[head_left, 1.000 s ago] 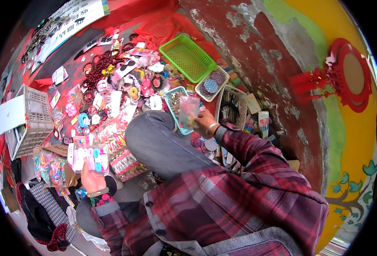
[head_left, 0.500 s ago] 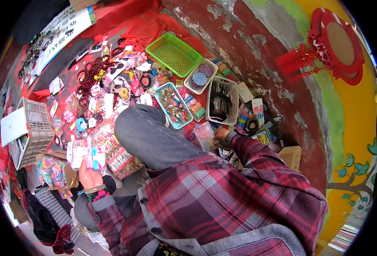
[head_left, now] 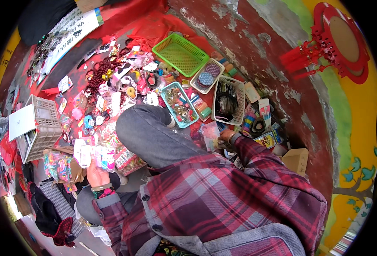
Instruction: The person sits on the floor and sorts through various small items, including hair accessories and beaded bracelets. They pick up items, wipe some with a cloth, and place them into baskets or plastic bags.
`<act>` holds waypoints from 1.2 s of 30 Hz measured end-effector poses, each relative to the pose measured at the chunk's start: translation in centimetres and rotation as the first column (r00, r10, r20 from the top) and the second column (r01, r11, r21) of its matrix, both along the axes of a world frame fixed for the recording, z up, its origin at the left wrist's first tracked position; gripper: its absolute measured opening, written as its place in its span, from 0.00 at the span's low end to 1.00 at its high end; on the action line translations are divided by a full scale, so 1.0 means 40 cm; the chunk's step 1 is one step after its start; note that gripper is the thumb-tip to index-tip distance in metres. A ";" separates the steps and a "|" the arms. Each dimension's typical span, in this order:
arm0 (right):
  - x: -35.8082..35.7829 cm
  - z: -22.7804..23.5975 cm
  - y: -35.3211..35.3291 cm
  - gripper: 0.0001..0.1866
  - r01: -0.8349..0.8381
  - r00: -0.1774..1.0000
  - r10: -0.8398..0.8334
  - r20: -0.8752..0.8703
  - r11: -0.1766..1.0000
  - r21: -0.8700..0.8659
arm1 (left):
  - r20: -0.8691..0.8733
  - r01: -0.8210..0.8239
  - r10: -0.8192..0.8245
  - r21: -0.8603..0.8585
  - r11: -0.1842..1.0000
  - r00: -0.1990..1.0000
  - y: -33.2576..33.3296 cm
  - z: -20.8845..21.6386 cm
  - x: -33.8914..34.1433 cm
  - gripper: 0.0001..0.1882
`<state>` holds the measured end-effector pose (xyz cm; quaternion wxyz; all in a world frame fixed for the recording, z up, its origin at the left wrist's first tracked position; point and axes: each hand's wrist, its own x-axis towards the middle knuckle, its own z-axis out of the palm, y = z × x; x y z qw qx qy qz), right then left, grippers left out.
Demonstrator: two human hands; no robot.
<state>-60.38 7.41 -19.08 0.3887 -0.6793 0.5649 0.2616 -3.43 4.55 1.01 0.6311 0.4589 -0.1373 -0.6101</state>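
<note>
My left hand (head_left: 97, 176) is closed on small clear packets (head_left: 104, 157) of pink, blue and other bright pieces, with a white card (head_left: 83, 153) at their side. What the pieces are, I cannot make out. By my right knee, my right hand (head_left: 227, 136) is closed at the edge of a clear plastic bag (head_left: 211, 134) with pinkish contents; its fingertips are partly hidden. Directly beyond that bag stands a light-blue basket (head_left: 167, 101) of small metallic and coloured pieces. A white basket (head_left: 216, 106) holding black items is beside it.
A green basket (head_left: 157, 50) and a small white basket (head_left: 196, 88) stand farther back. Hair ties and dark-red beads (head_left: 98, 77) cover the red cloth. A plastic crate (head_left: 47, 112) is at left, a cardboard box (head_left: 297, 160) at right near the peeling wall (head_left: 278, 59).
The whole view has shifted slightly to the right. In my left hand the packets have turned, and the white card now shows more plainly. My right hand stays at the plastic bag.
</note>
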 end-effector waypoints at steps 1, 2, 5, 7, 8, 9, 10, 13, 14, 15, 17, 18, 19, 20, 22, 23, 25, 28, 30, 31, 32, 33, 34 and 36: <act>0.000 -0.001 -0.001 0.16 0.011 1.000 -0.011 0.020 1.000 -0.021 | 0.003 -0.010 0.010 -0.009 1.000 1.000 0.001 0.004 0.000 0.19; 0.007 -0.004 -0.007 0.16 0.071 0.997 -0.071 0.028 0.997 -0.002 | 0.006 -0.021 0.021 -0.018 1.000 1.000 0.003 0.009 -0.002 0.19; 0.000 -0.030 -0.019 0.16 0.072 0.996 -0.072 0.060 0.997 0.001 | -0.019 -0.029 0.029 -0.005 1.000 0.999 0.000 0.028 -0.018 0.19; -0.023 -0.072 -0.011 0.18 -0.172 0.980 0.178 0.091 0.982 -0.071 | -0.040 -0.020 0.020 0.005 1.000 0.999 -0.007 0.025 -0.028 0.18; -0.024 -0.085 -0.005 0.19 -0.017 0.994 0.018 0.111 1.000 -0.009 | -0.041 -0.017 0.017 0.002 1.000 0.999 -0.007 0.025 -0.028 0.18; -0.016 -0.087 -0.001 0.20 0.134 0.983 -0.140 0.121 0.989 0.055 | -0.043 -0.017 0.017 -0.002 1.000 0.999 -0.005 0.025 -0.027 0.18; -0.008 -0.080 0.001 0.21 0.281 0.948 -0.295 0.119 0.952 0.118 | -0.037 -0.024 0.023 -0.007 1.000 0.999 -0.004 0.027 -0.028 0.18; -0.015 -0.122 -0.005 0.21 -0.303 0.951 0.298 -0.085 0.951 -0.061 | -0.023 -0.038 0.038 -0.018 0.999 0.999 -0.010 0.032 -0.040 0.19; -0.032 -0.121 -0.003 0.19 -0.427 0.901 0.415 -0.128 0.900 -0.091 | -0.020 -0.044 0.043 -0.020 0.999 0.999 -0.015 0.033 -0.049 0.19; -0.012 -0.110 -0.014 0.18 -0.377 0.925 0.366 -0.101 0.918 -0.125 | -0.003 -0.057 0.057 -0.020 0.998 0.998 -0.012 0.036 -0.048 0.19; 0.031 -0.063 -0.039 0.17 -0.270 0.963 0.266 -0.044 0.944 -0.189 | -0.007 -0.058 0.058 -0.006 0.998 0.998 -0.006 0.028 -0.029 0.19; 0.059 -0.020 -0.060 0.16 -0.223 0.969 0.241 0.054 0.948 -0.228 | -0.010 -0.064 0.064 -0.002 0.998 0.998 -0.001 0.027 -0.019 0.19; 0.080 0.028 -0.073 0.14 -0.171 0.965 0.214 0.149 0.951 -0.257 | -0.003 -0.066 0.065 -0.012 0.998 0.998 0.000 0.028 -0.019 0.19; 0.096 0.036 -0.094 0.14 -0.250 0.936 0.310 0.168 0.919 -0.304 | 0.005 -0.069 0.069 -0.023 0.997 0.998 0.001 0.029 -0.019 0.18; 0.134 0.045 -0.145 0.11 -0.373 0.897 0.415 0.152 0.895 -0.245 | 0.000 -0.062 0.062 -0.028 0.998 0.998 -0.002 0.023 -0.022 0.18; 0.155 0.063 -0.156 0.11 -0.449 0.846 0.519 0.121 0.816 -0.364 | -0.001 -0.066 0.066 -0.025 0.997 0.998 0.002 0.023 -0.017 0.19; 0.194 0.004 -0.190 0.12 0.365 0.908 -0.352 0.228 0.931 -0.015 | -0.028 -0.061 0.060 -0.045 0.997 0.998 -0.005 0.025 -0.015 0.19; 0.326 0.156 -0.266 0.15 0.655 0.701 -0.550 0.453 0.749 -0.104 | -0.053 -0.128 0.123 -0.105 0.986 0.991 -0.005 0.047 0.005 0.19; 0.373 0.237 -0.325 0.15 0.641 0.686 -0.487 0.540 0.757 -0.132 | -0.067 -0.132 0.123 -0.154 0.979 0.990 -0.029 0.073 -0.014 0.19; 0.351 0.216 -0.361 0.12 0.631 0.681 -0.431 0.592 0.755 -0.177 | -0.060 -0.106 0.096 -0.195 0.975 0.994 -0.055 0.085 -0.046 0.19; 0.411 0.278 -0.392 0.12 0.614 0.638 -0.382 0.668 0.776 -0.142 | -0.027 -0.126 0.123 -0.211 0.969 0.992 -0.054 0.103 -0.052 0.19; 0.485 0.390 -0.403 0.12 0.592 0.588 -0.336 0.735 0.798 -0.109 | 0.002 -0.147 0.152 -0.225 0.963 0.988 -0.041 0.121 -0.050 0.20; 0.543 0.490 -0.411 0.10 0.581 0.491 -0.361 0.793 0.814 0.010 | 0.016 -0.160 0.168 -0.239 0.958 0.986 -0.039 0.142 -0.058 0.20; 0.643 0.662 -0.404 0.08 0.503 0.249 -0.407 0.879 0.830 0.243 | 0.043 -0.126 0.143 -0.267 0.955 0.989 -0.047 0.180 -0.081 0.20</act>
